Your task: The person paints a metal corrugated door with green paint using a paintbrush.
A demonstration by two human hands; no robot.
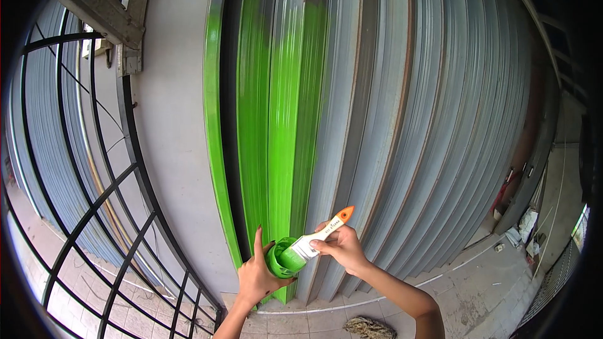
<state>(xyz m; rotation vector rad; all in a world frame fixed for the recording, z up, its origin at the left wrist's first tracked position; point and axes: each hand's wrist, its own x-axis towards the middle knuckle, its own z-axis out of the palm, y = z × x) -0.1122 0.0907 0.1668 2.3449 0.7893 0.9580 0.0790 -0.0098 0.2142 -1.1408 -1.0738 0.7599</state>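
Note:
My left hand (255,276) is wrapped round a small can of green paint (277,269), its index finger sticking up. Between thumb and fingers, my right hand (342,250) grips a paintbrush (319,233) with a white handle and an orange tip. The brush slants down to the left, and its green-coated bristles are at the mouth of the can. Behind both hands stands a folding metal shutter (383,119). Its left folds carry glossy green paint (284,125), ragged at the upper edge; the folds to the right are bare grey.
A black metal grille (69,238) stands at the left, beside a pale wall panel (173,119). On the tiled floor (433,314) lies a crumpled brownish thing (369,327) I cannot identify. Some debris (526,223) sits at the shutter's far right end.

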